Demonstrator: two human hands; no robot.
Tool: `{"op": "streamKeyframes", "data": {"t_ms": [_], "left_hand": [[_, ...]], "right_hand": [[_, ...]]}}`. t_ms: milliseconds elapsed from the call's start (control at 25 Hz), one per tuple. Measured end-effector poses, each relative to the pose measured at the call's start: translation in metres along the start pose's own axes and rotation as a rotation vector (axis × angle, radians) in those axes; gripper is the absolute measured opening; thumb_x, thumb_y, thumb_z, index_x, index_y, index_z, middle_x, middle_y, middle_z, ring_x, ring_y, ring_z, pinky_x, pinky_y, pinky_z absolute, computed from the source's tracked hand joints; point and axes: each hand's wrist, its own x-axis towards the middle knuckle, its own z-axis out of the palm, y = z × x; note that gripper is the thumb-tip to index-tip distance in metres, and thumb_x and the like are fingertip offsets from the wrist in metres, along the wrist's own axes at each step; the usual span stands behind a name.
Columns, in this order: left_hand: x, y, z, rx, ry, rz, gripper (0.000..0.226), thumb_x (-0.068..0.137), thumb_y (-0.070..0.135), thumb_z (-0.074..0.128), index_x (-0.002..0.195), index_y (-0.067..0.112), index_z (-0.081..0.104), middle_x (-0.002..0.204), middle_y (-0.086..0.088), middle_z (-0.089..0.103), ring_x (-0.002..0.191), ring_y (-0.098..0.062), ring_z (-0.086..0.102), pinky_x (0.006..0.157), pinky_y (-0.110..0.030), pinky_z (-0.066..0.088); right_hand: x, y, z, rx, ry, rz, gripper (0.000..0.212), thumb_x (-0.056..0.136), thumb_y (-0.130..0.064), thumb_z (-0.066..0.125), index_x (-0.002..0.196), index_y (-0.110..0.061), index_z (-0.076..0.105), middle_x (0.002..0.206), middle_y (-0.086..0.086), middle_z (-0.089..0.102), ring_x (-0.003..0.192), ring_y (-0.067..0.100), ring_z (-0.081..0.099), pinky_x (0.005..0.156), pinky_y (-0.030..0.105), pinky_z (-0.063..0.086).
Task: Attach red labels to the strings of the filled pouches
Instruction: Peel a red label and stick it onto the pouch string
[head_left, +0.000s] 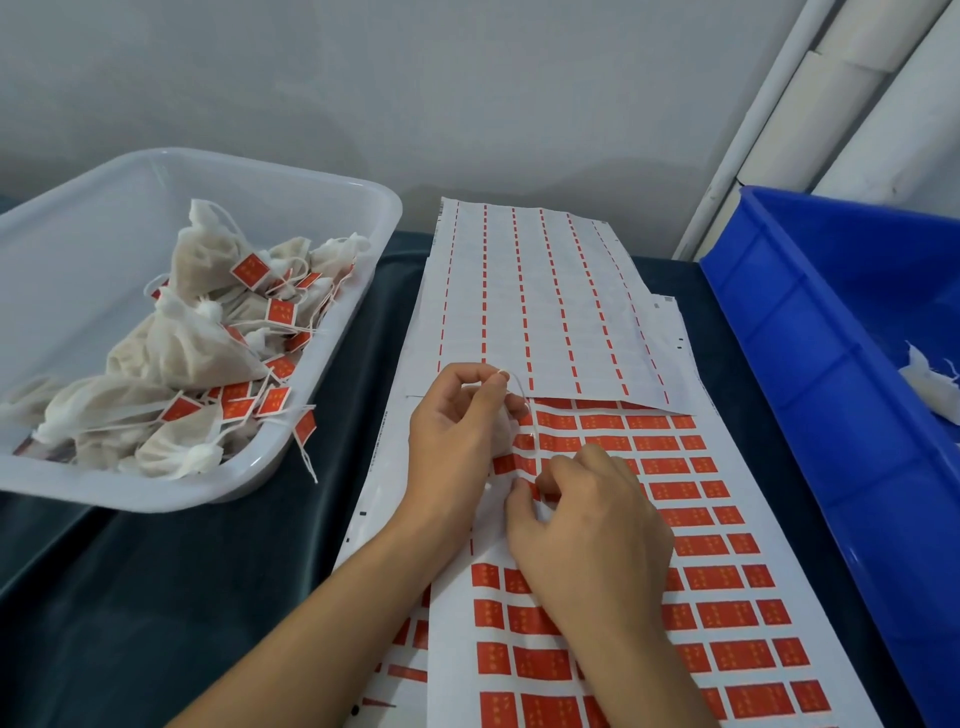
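Now mid-cycle on one pouch (501, 428): held low in the left hand (452, 441), just above the label sheet (727, 545), mostly hidden behind the palm. String (511, 382) pinched between left thumb and fingertips, looping up and over toward the sheet. Right hand (587, 525) down on the sheet at the near side of the pouch, fingers curled and pressed at the edge of a red label (527, 491), apparently lifting it off the backing; cannot tell whether the label is already free. No label on this string yet, so far as can be seen.

Label sheet spread on the dark desk (208, 571) in the middle, many rows of red labels left toward the near end, a bare patch around the hands where labels look already taken. Spent backing sheet (545, 301) lying over the far end, only red slivers between empty cells.

Left of the sheets, a clear tub (332, 332) with a heap of labelled pouches (197, 358), red tags on their strings, one string hanging over the near rim. Right, a blue bin (810, 332) with a scrap of white fabric, probably unlabelled pouches, mostly out of frame.

Judged from this: a good batch done, an unknown number left in the blue bin, plenty of labels in hand.
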Motion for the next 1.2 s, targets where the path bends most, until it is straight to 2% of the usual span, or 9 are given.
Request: {"op": "streamKeyframes", "data": {"t_ms": [160, 240, 440, 520, 680, 760, 1000, 1200], "left_hand": [[0.0, 0.001, 0.0, 0.002, 0.0, -0.005, 0.014, 0.104, 0.037, 0.062, 0.093, 0.042, 0.069, 0.095, 0.007, 0.08, 0.089, -0.012, 0.078, 0.065, -0.021, 0.061], [0.0, 0.001, 0.0, 0.007, 0.008, -0.009, 0.013, 0.104, 0.037, 0.062, 0.093, 0.042, 0.069, 0.095, 0.008, 0.08, 0.089, -0.012, 0.078, 0.065, -0.021, 0.061], [0.002, 0.002, 0.0, 0.008, 0.007, -0.012, 0.014, 0.104, 0.038, 0.062, 0.092, 0.042, 0.068, 0.095, 0.007, 0.08, 0.09, -0.013, 0.078, 0.067, -0.024, 0.062], [0.001, 0.002, 0.001, 0.012, 0.006, -0.007, 0.014, 0.104, 0.038, 0.062, 0.092, 0.042, 0.068, 0.095, 0.008, 0.08, 0.089, -0.012, 0.078, 0.065, -0.022, 0.061], [0.001, 0.002, 0.0, 0.019, 0.007, 0.005, 0.014, 0.104, 0.036, 0.062, 0.093, 0.042, 0.069, 0.095, 0.007, 0.08, 0.09, -0.012, 0.078, 0.066, -0.022, 0.061], [0.0, 0.001, 0.0, 0.026, 0.005, 0.01, 0.014, 0.105, 0.036, 0.062, 0.094, 0.043, 0.068, 0.096, 0.007, 0.08, 0.091, -0.012, 0.078, 0.067, -0.022, 0.061], [0.001, 0.0, 0.0, 0.03, 0.005, 0.005, 0.013, 0.104, 0.037, 0.063, 0.094, 0.043, 0.068, 0.096, 0.007, 0.08, 0.091, -0.013, 0.078, 0.069, -0.024, 0.063], [0.001, 0.002, 0.0, 0.018, 0.002, -0.005, 0.015, 0.105, 0.035, 0.062, 0.093, 0.041, 0.068, 0.095, 0.006, 0.08, 0.091, -0.013, 0.078, 0.068, -0.022, 0.062]], "right_hand": [[0.008, 0.008, 0.002, 0.099, -0.061, 0.015, 0.023, 0.091, -0.058, 0.063, 0.084, -0.037, 0.058, 0.091, -0.018, 0.05, 0.086, 0.008, 0.05, 0.08, 0.025, 0.052], [0.011, 0.011, 0.003, 0.15, -0.079, 0.029, 0.023, 0.091, -0.057, 0.065, 0.082, -0.037, 0.058, 0.096, -0.018, 0.051, 0.091, 0.009, 0.05, 0.084, 0.027, 0.054], [0.015, 0.017, 0.006, 0.191, -0.072, 0.023, 0.019, 0.092, -0.049, 0.068, 0.079, -0.037, 0.059, 0.091, -0.021, 0.05, 0.087, 0.008, 0.051, 0.076, 0.018, 0.045], [0.015, 0.022, 0.007, 0.21, -0.066, 0.017, 0.016, 0.093, -0.046, 0.069, 0.082, -0.037, 0.061, 0.092, -0.02, 0.052, 0.088, 0.007, 0.052, 0.077, 0.017, 0.047], [0.012, 0.02, 0.008, 0.204, -0.06, -0.015, 0.026, 0.087, -0.065, 0.064, 0.085, -0.039, 0.06, 0.095, -0.022, 0.051, 0.092, 0.007, 0.052, 0.083, 0.022, 0.049], [0.011, 0.018, 0.009, 0.171, -0.05, -0.026, 0.028, 0.086, -0.067, 0.063, 0.086, -0.04, 0.059, 0.094, -0.023, 0.049, 0.091, 0.007, 0.05, 0.083, 0.022, 0.049], [0.014, 0.021, 0.007, 0.279, -0.088, 0.022, 0.019, 0.089, -0.055, 0.07, 0.085, -0.039, 0.063, 0.098, -0.021, 0.054, 0.096, 0.008, 0.053, 0.089, 0.025, 0.051], [0.016, 0.024, 0.007, 0.304, -0.09, 0.026, 0.014, 0.092, -0.044, 0.071, 0.083, -0.038, 0.063, 0.096, -0.021, 0.054, 0.093, 0.007, 0.054, 0.086, 0.022, 0.05]]}}
